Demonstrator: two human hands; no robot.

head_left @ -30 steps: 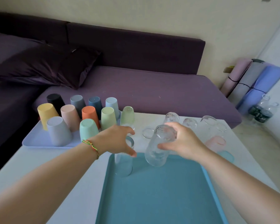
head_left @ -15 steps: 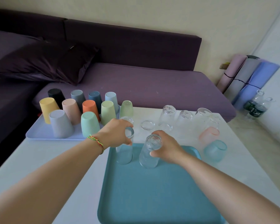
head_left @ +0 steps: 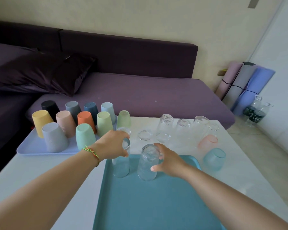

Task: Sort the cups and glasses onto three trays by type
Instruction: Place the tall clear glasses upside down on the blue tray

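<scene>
A teal rectangular plastic tray (head_left: 156,205) is lying on the near part of the white tabletop (head_left: 243,176). Two upturned clear glass tumblers are standing at its far-left corner, the left tumbler (head_left: 121,168) just beside the right tumbler (head_left: 146,170). Behind and to the left, a lavender plastic tray (head_left: 32,147) is carrying upturned pastel plastic cups (head_left: 85,135). More clear glasses (head_left: 165,128) are standing on the table behind the teal tray. A pink-tinted glass (head_left: 206,141) and a blue-tinted glass (head_left: 214,159) are standing to its right. A purple fabric sofa (head_left: 140,93) is sitting behind the table.

Both arms extended forward, forearms bare. Left hand (head_left: 111,145) is held palm-down, fingers curled over top of tall glass (head_left: 121,166). Right hand (head_left: 170,161) is held open, fingers loosely spread, thumb pointed leftward.
</scene>
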